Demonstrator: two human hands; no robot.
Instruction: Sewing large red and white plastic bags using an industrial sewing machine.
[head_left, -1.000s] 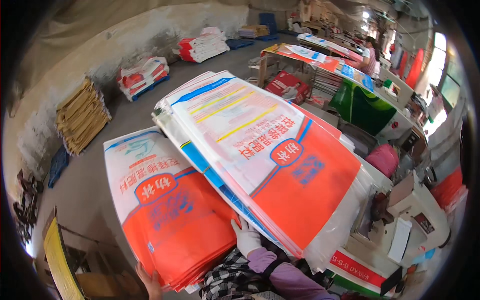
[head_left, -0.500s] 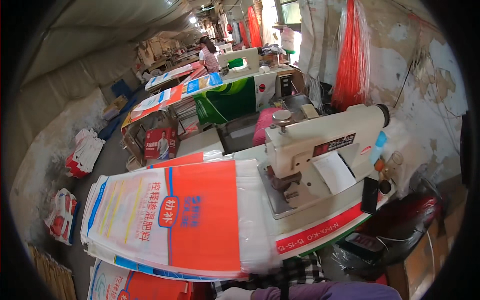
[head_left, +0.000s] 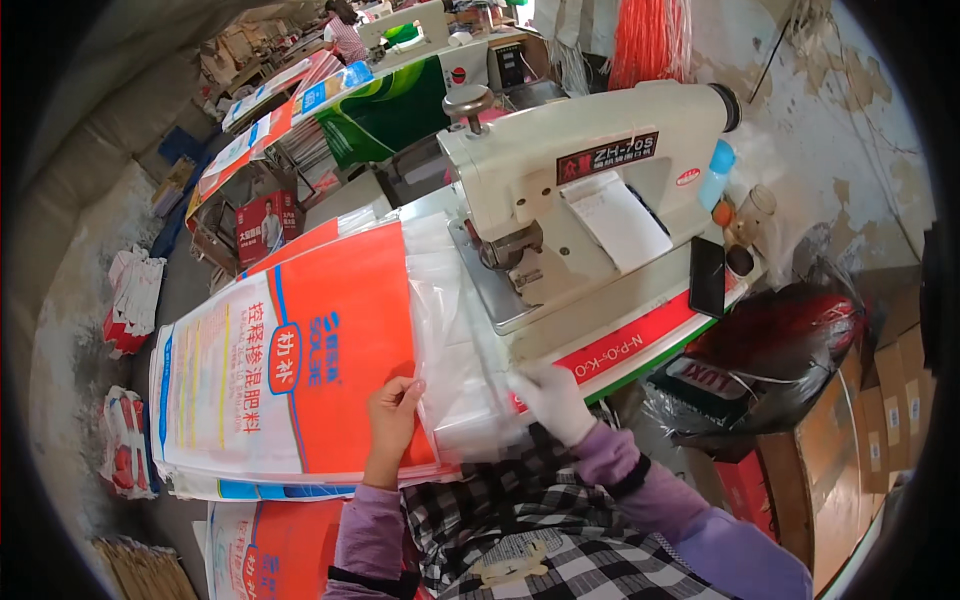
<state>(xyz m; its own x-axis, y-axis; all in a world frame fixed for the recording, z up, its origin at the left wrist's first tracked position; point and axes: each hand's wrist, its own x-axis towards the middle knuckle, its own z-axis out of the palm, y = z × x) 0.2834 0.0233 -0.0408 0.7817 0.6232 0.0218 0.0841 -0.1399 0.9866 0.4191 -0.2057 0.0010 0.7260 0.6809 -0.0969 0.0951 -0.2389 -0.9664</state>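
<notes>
Lying flat left of the sewing machine (head_left: 590, 190), the orange-and-white sack (head_left: 280, 370) has its clear liner (head_left: 450, 340) toward the needle — likely for stitching. Left hand (head_left: 392, 420) pinches the sack's edge, fingers curled; right hand (head_left: 555, 400), gloved, grips the liner below the machine.
</notes>
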